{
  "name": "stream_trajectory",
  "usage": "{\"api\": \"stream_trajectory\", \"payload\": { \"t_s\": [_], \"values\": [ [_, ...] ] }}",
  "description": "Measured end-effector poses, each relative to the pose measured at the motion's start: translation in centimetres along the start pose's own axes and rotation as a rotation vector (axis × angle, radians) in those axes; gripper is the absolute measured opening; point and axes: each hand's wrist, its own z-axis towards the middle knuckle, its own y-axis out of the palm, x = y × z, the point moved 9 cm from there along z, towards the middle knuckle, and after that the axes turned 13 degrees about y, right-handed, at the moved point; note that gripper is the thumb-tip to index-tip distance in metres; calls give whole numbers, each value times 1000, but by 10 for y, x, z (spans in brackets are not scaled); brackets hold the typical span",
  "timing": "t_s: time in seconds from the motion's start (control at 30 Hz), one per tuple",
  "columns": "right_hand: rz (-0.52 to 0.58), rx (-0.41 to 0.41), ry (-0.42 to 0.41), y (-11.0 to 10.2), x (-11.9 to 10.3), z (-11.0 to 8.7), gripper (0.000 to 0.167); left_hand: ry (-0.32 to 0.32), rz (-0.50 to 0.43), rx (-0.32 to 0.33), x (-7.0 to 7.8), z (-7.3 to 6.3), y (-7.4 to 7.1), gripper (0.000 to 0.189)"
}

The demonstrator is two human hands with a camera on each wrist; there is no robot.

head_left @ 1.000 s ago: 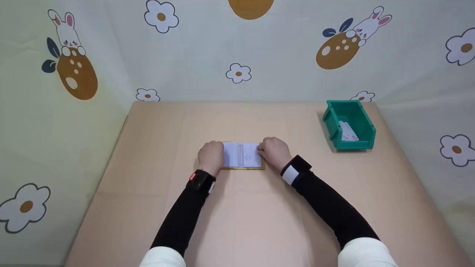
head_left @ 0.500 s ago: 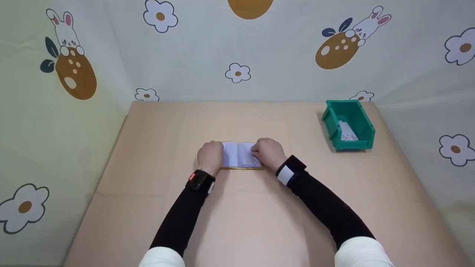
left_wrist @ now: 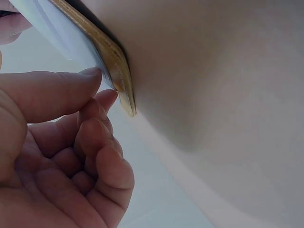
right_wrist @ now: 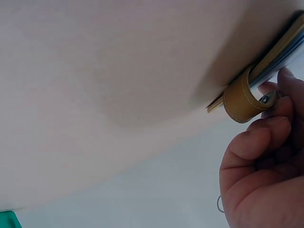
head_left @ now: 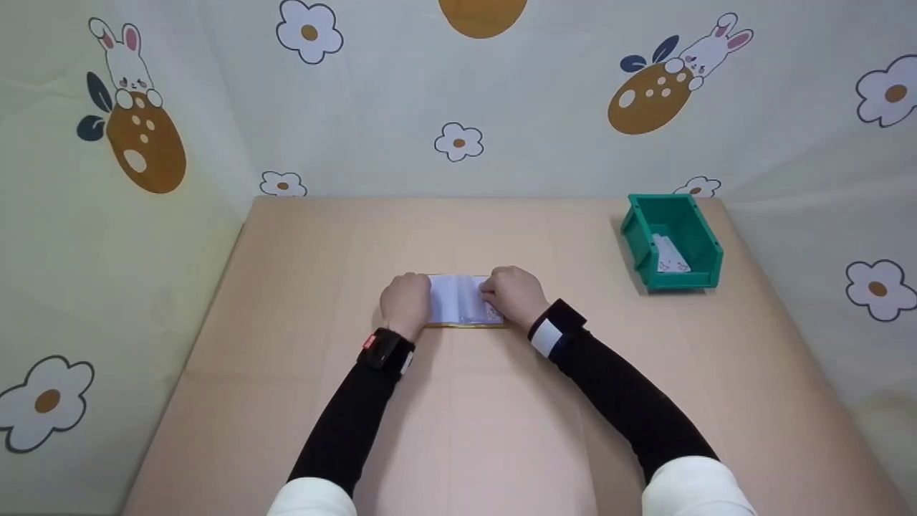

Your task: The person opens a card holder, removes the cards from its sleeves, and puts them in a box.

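Note:
A small card holder (head_left: 448,304) lies spread flat on the table, with clear plastic sleeves and a tan leather-like cover. My left hand (head_left: 406,304) pinches its left side; in the left wrist view the thumb presses the sleeves over the stitched cover (left_wrist: 114,61), the other fingers curled. At the right half, my right hand (head_left: 517,295) pinches a sleeve between thumb and forefinger. In the right wrist view a tan strap (right_wrist: 240,102) with a metal snap curves up against those fingers. A printed pattern shows at the lower right sleeve, partly hidden by the hand.
A green bin (head_left: 684,279) stands at the back right of the table, holding white cards (head_left: 671,254) with small print. A flower-and-rabbit patterned cloth (head_left: 372,107) hangs behind the table and along both sides.
My right hand has shifted left over the right half of the card holder, bringing a sleeve with it and covering the centre rings. My left hand has stayed in place.

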Motion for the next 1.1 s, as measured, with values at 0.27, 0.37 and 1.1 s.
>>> {"api": "stream_trajectory", "payload": {
  "t_s": [0.27, 0.37, 1.1],
  "values": [
    [10, -6, 12, 0, 1, 1, 7, 15, 18, -4, 2, 2, -2, 17],
    [14, -7, 6, 1, 1, 1, 8, 24, 38, 0, 5, 2, -4, 16],
    [34, 5, -22, 1, 3, 0, 7, 449, 41, 37, 93, -8, 0, 4]
  ]
}}
